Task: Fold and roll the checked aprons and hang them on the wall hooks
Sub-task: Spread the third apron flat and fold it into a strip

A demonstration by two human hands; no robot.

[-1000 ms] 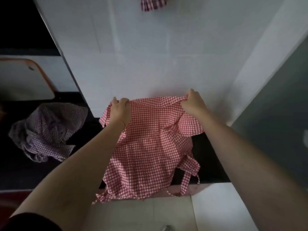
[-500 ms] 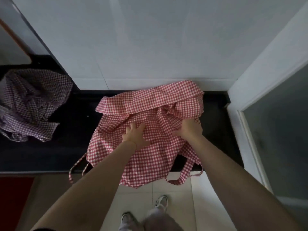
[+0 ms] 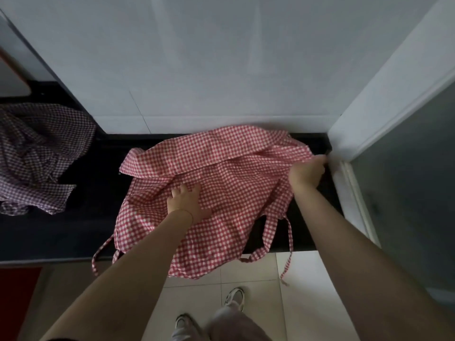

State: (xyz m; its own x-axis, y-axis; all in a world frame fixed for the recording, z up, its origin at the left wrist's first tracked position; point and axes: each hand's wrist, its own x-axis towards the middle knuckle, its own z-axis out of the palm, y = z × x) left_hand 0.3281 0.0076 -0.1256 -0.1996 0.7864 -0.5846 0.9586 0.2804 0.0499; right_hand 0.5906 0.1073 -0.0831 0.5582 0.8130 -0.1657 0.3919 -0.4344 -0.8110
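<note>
A red-and-white checked apron [image 3: 221, 168] lies spread and rumpled on the black counter [image 3: 73, 230], its lower edge and ties hanging over the front. My left hand [image 3: 187, 200] rests flat on the middle of the apron, fingers spread. My right hand [image 3: 307, 172] grips the apron's right edge near the wall corner, pulling it sideways. A purple checked apron [image 3: 37, 153] sits crumpled on the counter at the left.
A white tiled wall [image 3: 221, 70] rises right behind the counter. A white door frame [image 3: 369, 114] and a dark glass panel [image 3: 406, 193] stand at the right. Pale floor tiles, a red mat [image 3: 17, 299] and my shoes [image 3: 234, 299] show below.
The apron came down from being held up at the wall onto the counter. My right hand has moved from the apron's middle out to its right edge, stretching the cloth.
</note>
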